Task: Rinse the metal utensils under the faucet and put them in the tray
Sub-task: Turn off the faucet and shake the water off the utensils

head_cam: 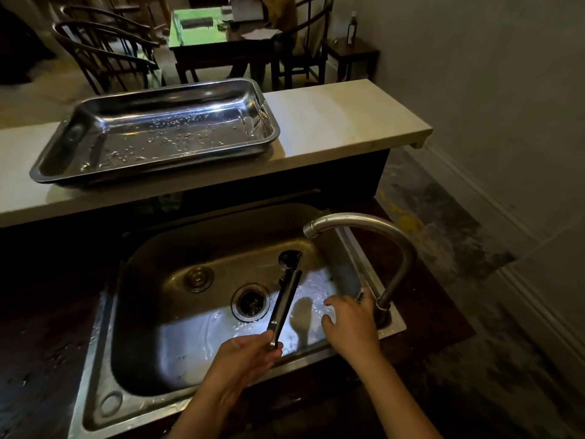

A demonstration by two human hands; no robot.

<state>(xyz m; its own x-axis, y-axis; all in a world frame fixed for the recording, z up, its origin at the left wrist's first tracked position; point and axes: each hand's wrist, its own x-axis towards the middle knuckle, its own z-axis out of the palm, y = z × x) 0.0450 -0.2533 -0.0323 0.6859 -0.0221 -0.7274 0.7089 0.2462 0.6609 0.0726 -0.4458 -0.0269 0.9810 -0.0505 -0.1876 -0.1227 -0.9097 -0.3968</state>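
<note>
My left hand (245, 354) grips the handle end of a long metal utensil (285, 307). Its dark head points up and away, below the spout of the curved faucet (364, 221). My right hand (349, 321) hovers with fingers spread beside the faucet's lever at the sink's right rim, holding nothing. A metal spoon (302, 315) lies on the wet bottom of the steel sink (104, 312). The steel tray (47, 171) sits on the raised white counter behind the sink, holding only water drops.
The white counter ledge (332, 122) extends right of the tray. A drain (250, 302) lies mid-sink. Dark wet countertop flanks the sink on the left. Chairs and a table stand in the room beyond. A wall runs along the right.
</note>
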